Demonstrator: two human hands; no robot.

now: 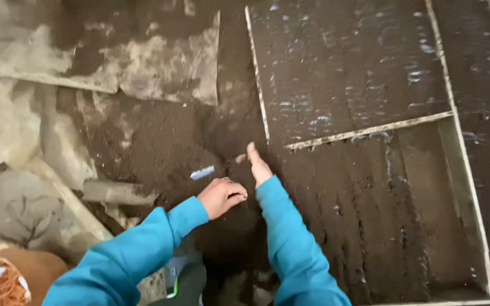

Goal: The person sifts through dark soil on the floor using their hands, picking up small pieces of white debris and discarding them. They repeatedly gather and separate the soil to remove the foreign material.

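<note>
Dark brown soil (pixel 165 141) lies heaped on the ground in front of me. My left hand (pixel 221 196), in a teal sleeve, is curled into a loose fist over the soil, with nothing visible in it. My right hand (pixel 256 164) reaches forward with fingers stretched out, touching the soil near the corner of a pale wooden frame (pixel 263 113). Inside the frame, levelled dark soil (pixel 370 192) is split by a thin wooden strip (pixel 370 129) into a far and a near section.
A small pale blue scrap (pixel 202 172) lies on the soil left of my hands. Torn, dirty sheeting (pixel 160 68) covers the ground at upper left. A wooden stick (pixel 117 192) lies at left. A brown sack with orange netting (pixel 1 280) sits at bottom left.
</note>
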